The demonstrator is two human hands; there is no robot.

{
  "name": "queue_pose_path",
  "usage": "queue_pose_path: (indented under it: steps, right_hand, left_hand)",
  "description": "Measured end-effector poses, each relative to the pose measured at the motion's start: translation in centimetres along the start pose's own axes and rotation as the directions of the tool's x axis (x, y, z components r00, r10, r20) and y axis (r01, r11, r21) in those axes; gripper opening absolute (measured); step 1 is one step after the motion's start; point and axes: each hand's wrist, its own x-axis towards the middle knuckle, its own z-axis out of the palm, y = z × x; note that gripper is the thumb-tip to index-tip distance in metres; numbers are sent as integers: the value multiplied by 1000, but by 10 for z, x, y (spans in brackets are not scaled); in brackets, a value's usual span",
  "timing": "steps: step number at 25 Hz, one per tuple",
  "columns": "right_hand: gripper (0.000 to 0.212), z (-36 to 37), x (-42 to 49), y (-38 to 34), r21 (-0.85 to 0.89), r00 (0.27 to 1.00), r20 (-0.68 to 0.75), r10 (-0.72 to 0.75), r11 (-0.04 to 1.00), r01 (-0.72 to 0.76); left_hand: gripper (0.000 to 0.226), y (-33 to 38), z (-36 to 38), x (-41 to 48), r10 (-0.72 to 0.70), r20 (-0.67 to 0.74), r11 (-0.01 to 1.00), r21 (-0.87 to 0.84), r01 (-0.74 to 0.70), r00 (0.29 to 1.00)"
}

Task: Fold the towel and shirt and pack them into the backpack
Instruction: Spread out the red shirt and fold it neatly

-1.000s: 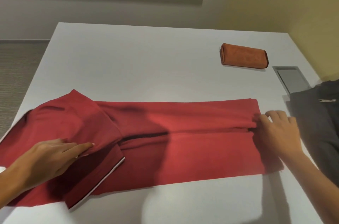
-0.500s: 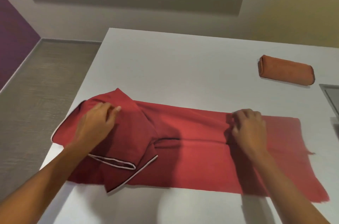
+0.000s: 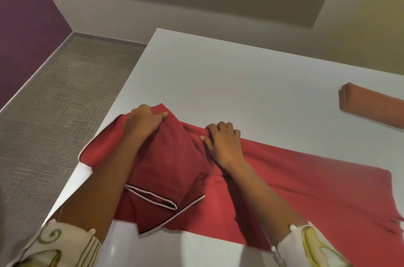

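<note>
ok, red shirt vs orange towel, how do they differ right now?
The red shirt lies long and only part-folded; the orange towel is a compact folded bundle. The left hand and right hand hold the shirt; the towel lies untouched, apart. Both sit on the white table.

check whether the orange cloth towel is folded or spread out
Folded: the orange cloth towel lies on the white table as a compact, layered oblong bundle.

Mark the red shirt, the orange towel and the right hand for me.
red shirt [image 3: 306,190], head view, on the flat body panel toward the hem.
orange towel [image 3: 371,109], head view, on the middle of the folded bundle's top.
right hand [image 3: 223,142], head view, on the back of the hand.
</note>
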Motion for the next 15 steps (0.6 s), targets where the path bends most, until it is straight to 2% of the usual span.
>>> queue_pose_path:
  steps: [2,3,5,6,7,10,12,15]
  right_hand:
    - [27,4,5,-1,6,998,-65,-8,1000,8]
    - [23,5,8,-1,24,990,-138,14,1000,-11]
    - [18,6,13,0,57,959,-272,84,996,-72]
    - [18,6,16,0,58,947,-304,107,994,-94]
    - [18,7,19,0,48,946,-302,118,993,-108]
    - [20,10,25,-4,33,962,-237,134,991,-129]
    - [24,8,30,-8,60,965,-225,136,990,-125]
    - [33,6,39,-19,81,987,-150,58,996,-46]
  left_hand:
    - [45,-4,-8,-2,23,35,989,-144,-18,999]
    - [42,-11,-12,-3,46,19,953,-301,-38,999]
    - [24,-28,-21,-14,77,-18,743,-665,-70,997]
    - [14,-38,-21,-19,75,-10,646,-761,-56,997]
    - [13,-46,-20,-26,67,45,611,-791,-5,997]
    - [15,-57,-16,-42,3,309,683,-696,224,951]
    - [13,-53,-24,-36,-36,327,707,-660,256,944]
    - [46,-32,-39,-18,-52,303,762,-603,234,952]
